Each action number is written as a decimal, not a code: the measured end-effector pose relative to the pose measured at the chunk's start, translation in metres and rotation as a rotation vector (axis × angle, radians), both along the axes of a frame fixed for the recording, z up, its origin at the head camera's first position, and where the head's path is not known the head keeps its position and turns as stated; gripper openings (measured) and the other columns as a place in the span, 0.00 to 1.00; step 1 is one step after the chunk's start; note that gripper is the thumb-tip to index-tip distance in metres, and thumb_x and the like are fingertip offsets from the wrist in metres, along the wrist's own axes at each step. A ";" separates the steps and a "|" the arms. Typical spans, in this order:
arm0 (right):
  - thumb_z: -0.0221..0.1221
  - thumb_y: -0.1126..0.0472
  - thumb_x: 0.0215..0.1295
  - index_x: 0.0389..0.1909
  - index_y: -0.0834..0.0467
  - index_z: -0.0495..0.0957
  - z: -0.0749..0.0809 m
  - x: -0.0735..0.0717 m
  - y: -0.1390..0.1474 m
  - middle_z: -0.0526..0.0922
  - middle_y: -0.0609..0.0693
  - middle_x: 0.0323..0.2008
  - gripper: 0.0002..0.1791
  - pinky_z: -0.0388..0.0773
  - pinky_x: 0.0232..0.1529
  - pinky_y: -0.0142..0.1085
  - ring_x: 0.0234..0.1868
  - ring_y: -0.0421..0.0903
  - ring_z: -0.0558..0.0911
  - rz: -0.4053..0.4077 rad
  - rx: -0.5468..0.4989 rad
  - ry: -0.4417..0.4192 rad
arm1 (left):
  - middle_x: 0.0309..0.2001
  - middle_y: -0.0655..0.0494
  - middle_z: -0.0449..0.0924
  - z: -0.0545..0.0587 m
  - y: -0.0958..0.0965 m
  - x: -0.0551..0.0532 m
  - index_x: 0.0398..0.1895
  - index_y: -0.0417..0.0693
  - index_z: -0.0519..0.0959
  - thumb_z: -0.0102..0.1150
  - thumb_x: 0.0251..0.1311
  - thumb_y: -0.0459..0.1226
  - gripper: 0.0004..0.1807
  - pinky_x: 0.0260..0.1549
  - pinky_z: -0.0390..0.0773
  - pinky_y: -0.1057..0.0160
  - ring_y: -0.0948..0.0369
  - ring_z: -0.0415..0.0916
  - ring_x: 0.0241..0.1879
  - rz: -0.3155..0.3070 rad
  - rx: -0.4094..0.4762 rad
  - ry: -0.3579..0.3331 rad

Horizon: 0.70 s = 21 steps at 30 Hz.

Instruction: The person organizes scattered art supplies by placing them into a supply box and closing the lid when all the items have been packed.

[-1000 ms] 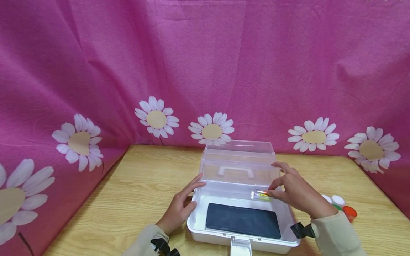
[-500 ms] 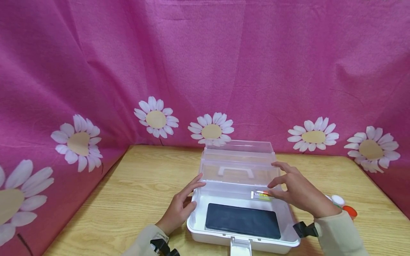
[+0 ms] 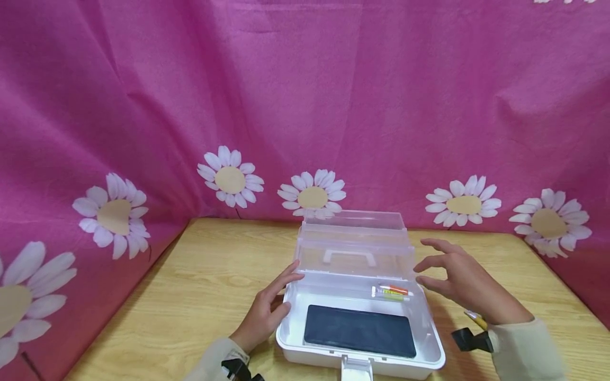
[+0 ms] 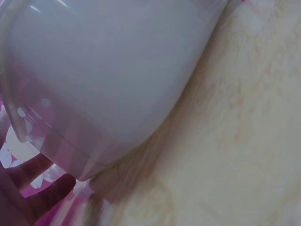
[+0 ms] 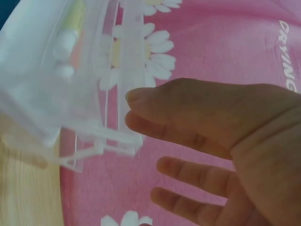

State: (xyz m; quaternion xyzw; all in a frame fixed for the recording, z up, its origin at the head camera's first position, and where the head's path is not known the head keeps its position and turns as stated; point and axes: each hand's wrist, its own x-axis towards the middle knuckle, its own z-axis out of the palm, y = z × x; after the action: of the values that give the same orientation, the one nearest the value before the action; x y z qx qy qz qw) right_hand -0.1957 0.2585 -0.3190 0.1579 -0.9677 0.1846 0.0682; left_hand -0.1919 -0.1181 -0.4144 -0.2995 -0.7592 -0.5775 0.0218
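A white plastic box (image 3: 357, 361) stands with its clear lid (image 3: 352, 241) tipped back. Inside lies a dark flat rectangle (image 3: 359, 330). Toward the back right of the box are a slim orange pen-like piece (image 3: 397, 290) and a yellow-green one (image 3: 393, 297), side by side. My left hand (image 3: 263, 315) rests on the left rim, thumb over the edge and fingers reaching along the back corner. To the right of the box, my right hand (image 3: 469, 280) hovers with fingers spread and nothing between them. The right wrist view shows its thumb and fingers (image 5: 188, 176) near the lid.
A yellow pen (image 3: 476, 319) on the wooden table (image 3: 229, 254) is partly hidden by my right wrist. A white latch (image 3: 356, 368) hangs at the box front. Behind the table rises a pink daisy-patterned cloth (image 3: 381, 106).
The right hand has let go of the orange piece, now lying in the box, and moved right, out over the table. The left hand stays on the rim.
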 end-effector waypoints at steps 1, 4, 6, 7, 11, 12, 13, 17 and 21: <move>0.71 0.54 0.51 0.37 0.50 0.87 0.000 0.000 0.003 0.65 0.63 0.65 0.11 0.63 0.53 0.72 0.63 0.69 0.62 -0.007 0.003 0.000 | 0.75 0.51 0.50 0.000 0.000 0.000 0.67 0.45 0.66 0.46 0.60 0.20 0.31 0.58 0.71 0.55 0.52 0.53 0.72 0.000 0.000 -0.005; 0.71 0.55 0.51 0.35 0.50 0.87 -0.003 0.002 0.011 0.67 0.64 0.64 0.10 0.64 0.52 0.70 0.62 0.69 0.64 0.000 0.015 0.027 | 0.75 0.51 0.50 -0.001 -0.001 0.002 0.67 0.45 0.66 0.46 0.60 0.20 0.31 0.58 0.71 0.56 0.52 0.53 0.72 0.001 -0.002 -0.009; 0.71 0.55 0.51 0.35 0.50 0.87 -0.006 0.002 0.017 0.68 0.65 0.63 0.09 0.65 0.52 0.69 0.60 0.69 0.65 0.005 0.025 0.047 | 0.75 0.50 0.50 -0.001 -0.001 0.001 0.67 0.44 0.66 0.46 0.60 0.19 0.31 0.58 0.72 0.55 0.51 0.54 0.72 -0.001 0.002 0.000; 0.71 0.55 0.51 0.35 0.50 0.87 -0.007 0.003 0.020 0.69 0.65 0.62 0.09 0.65 0.52 0.69 0.60 0.69 0.66 0.001 0.029 0.050 | 0.75 0.50 0.50 -0.001 -0.001 0.001 0.67 0.44 0.66 0.46 0.59 0.19 0.31 0.58 0.72 0.55 0.51 0.54 0.72 0.000 0.003 0.005; 0.71 0.55 0.51 0.34 0.50 0.87 -0.012 0.003 0.032 0.70 0.67 0.60 0.10 0.66 0.51 0.67 0.58 0.70 0.67 0.002 0.043 0.065 | 0.75 0.49 0.51 -0.001 -0.001 0.001 0.66 0.43 0.67 0.46 0.59 0.19 0.31 0.57 0.72 0.55 0.49 0.54 0.71 0.008 0.007 0.030; 0.71 0.54 0.51 0.35 0.50 0.87 -0.013 0.003 0.034 0.70 0.67 0.60 0.10 0.66 0.51 0.68 0.57 0.70 0.67 -0.003 0.046 0.059 | 0.75 0.48 0.51 -0.001 -0.001 0.001 0.66 0.44 0.67 0.46 0.58 0.19 0.31 0.57 0.73 0.55 0.49 0.54 0.71 0.011 0.006 0.034; 0.71 0.54 0.50 0.35 0.51 0.86 -0.014 0.003 0.037 0.70 0.68 0.60 0.10 0.65 0.51 0.68 0.57 0.70 0.67 -0.007 0.053 0.054 | 0.75 0.48 0.51 -0.001 -0.001 0.001 0.66 0.44 0.67 0.46 0.58 0.19 0.31 0.57 0.73 0.54 0.49 0.54 0.71 0.013 0.006 0.035; 0.71 0.54 0.50 0.34 0.52 0.86 -0.019 0.003 0.048 0.70 0.71 0.58 0.11 0.65 0.49 0.69 0.56 0.72 0.68 -0.028 0.078 0.029 | 0.75 0.49 0.51 -0.001 0.000 0.000 0.66 0.45 0.67 0.46 0.59 0.19 0.31 0.56 0.73 0.51 0.48 0.54 0.71 0.017 0.000 0.029; 0.71 0.55 0.51 0.34 0.53 0.86 -0.025 0.005 0.061 0.71 0.72 0.56 0.10 0.68 0.47 0.68 0.53 0.73 0.71 -0.047 0.106 0.006 | 0.75 0.49 0.50 -0.001 0.000 0.000 0.67 0.46 0.67 0.47 0.59 0.20 0.31 0.57 0.72 0.50 0.48 0.54 0.71 0.013 -0.006 0.025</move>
State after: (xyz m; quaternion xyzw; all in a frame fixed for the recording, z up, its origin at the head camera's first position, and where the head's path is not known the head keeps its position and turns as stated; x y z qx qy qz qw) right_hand -0.1908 0.3191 -0.3443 0.1388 -0.9793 0.1310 0.0669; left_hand -0.1922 -0.1176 -0.4154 -0.3018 -0.7625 -0.5712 0.0341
